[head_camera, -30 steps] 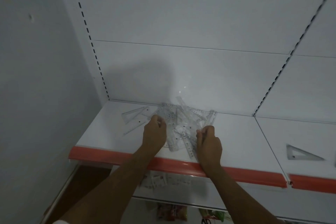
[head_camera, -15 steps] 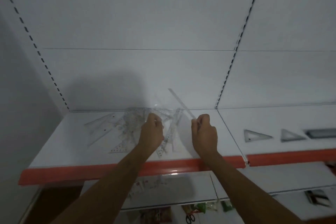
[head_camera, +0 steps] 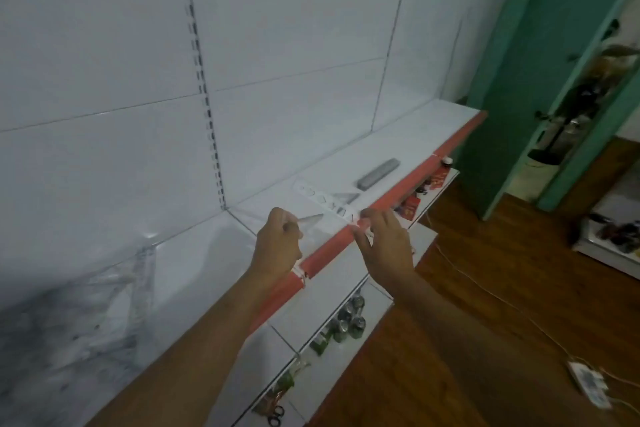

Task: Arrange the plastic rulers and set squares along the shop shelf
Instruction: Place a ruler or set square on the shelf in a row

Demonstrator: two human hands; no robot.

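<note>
Pile of clear plastic rulers and set squares lies far left on the white shelf, blurred, pieces overlapping; can't separate individual ones.

Left hand is over the shelf near the orange front strip, fingers curled. Something pale shows at its fingertips; whether it's pinching a clear piece I can't tell, too blurred.

Small set square lies flat just right of the left hand's fingers, tip close to them; contact unclear.

Right hand is at the front strip, thumb and forefinger pinched on the near end of a clear stencil ruler. Ruler runs diagonally from that pinch back-left across the shelf, with cut-out shapes visible along it. Whether its far end rests on the shelf or is lifted, can't tell.

Second set square lies flat just past the ruler. Grey flat case lies further right along the shelf, apart from both.

Lower shelf under the arms holds cans and scissors. White power strip with cable on the wooden floor, right.
</note>
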